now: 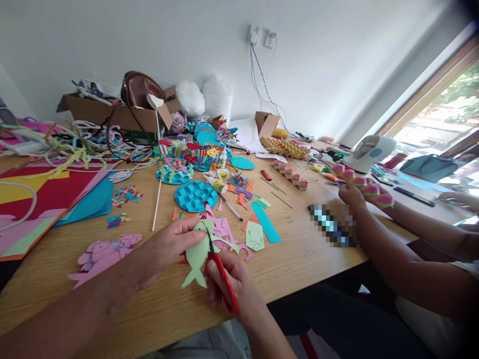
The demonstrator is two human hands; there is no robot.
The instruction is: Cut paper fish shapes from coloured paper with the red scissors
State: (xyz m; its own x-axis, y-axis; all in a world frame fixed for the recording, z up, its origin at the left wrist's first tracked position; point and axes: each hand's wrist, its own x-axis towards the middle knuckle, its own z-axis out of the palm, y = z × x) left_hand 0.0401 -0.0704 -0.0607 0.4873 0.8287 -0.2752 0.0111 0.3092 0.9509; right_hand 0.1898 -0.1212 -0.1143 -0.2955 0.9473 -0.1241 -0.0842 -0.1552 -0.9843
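My left hand (pixel 170 247) pinches a pale green paper fish (pixel 197 252) near its head, thumb on top. The fish's tail points down toward me. In my right hand (pixel 234 281) is a pair of red-handled scissors (pixel 224 279), its dark blades at the upper right edge of the fish. A thin green offcut (pixel 231 245) curls away beside the blades. Pink paper scraps (pixel 223 227) lie just behind. Another green paper piece with a drawn fish (pixel 255 236) rests to the right, and a pile of pink paper fish (pixel 107 254) lies at the left.
Coloured paper sheets (pixel 33 209) cover the left side. Blue textured discs (pixel 196 196), a pen (pixel 230 207) and a blue paper strip (pixel 267 222) lie ahead. At the right a co-worker's hand (pixel 352 194) holds a painted egg-carton strip (pixel 364 186). A cardboard box (pixel 93 112) stands at the back left.
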